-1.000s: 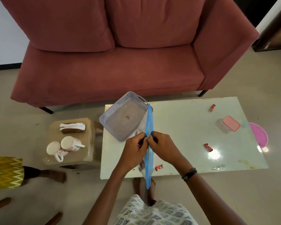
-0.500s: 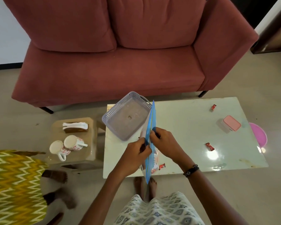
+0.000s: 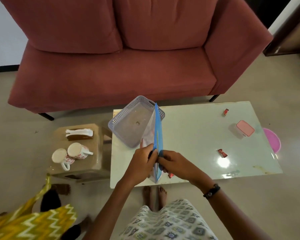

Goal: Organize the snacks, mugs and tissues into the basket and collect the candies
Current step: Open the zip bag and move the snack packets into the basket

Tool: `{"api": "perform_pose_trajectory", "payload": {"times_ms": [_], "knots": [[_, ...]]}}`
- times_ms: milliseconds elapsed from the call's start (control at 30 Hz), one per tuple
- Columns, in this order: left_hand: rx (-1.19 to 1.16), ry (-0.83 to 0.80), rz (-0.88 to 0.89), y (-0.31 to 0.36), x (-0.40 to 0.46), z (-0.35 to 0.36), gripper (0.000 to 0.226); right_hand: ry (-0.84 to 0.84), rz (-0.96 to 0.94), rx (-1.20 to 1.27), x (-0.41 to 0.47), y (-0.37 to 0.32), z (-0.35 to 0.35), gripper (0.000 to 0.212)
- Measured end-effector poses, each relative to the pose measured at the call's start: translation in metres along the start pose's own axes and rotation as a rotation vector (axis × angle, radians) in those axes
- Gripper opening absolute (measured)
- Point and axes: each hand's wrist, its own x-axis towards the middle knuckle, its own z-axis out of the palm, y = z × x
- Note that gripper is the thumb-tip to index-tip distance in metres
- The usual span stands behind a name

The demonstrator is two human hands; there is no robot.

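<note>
I hold a blue-edged snack bag upright over the near-left part of the white table. My left hand and my right hand both pinch its top seam from either side. The grey perforated basket sits just behind the bag on the table's left corner, with nothing in it. Red candies lie on the table at far right, mid right and by my right hand. Two white mugs and a tissue holder stand on a low stool at left.
A pink-lidded box rests at the table's right end, with a pink round object on the floor beyond it. A red sofa stands behind the table. Another person in yellow patterned cloth is at lower left beside the stool.
My hands have slid a little along the bag's seam while still pinching it. The person in yellow has shifted at lower left.
</note>
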Motion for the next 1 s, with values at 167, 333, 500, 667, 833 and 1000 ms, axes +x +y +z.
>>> {"api": "perform_pose_trajectory", "payload": {"times_ms": [167,333,500,667,833,1000], "knots": [[-0.196,-0.106,-0.173,-0.002,-0.009,-0.006,0.029,0.167,-0.103,0.058,0.008,0.006,0.008,0.029],[-0.403,-0.187,-0.352,-0.001,-0.006,-0.012,0.032,0.051,-0.116,0.098,0.006,0.007,0.009,0.03],[-0.614,-0.179,-0.32,0.006,-0.008,-0.014,0.03,0.098,-0.124,0.461,0.001,0.006,0.021,0.034],[-0.748,-0.081,-0.299,0.013,-0.009,-0.01,0.023,0.151,-0.168,0.747,-0.005,0.0,0.026,0.03],[-0.948,0.131,-0.406,0.023,-0.014,-0.003,0.035,0.34,-0.089,1.032,-0.003,-0.007,0.024,0.029],[-0.891,0.029,-0.36,0.039,-0.014,-0.016,0.04,0.259,-0.218,0.856,-0.007,-0.012,0.012,0.036]]}}
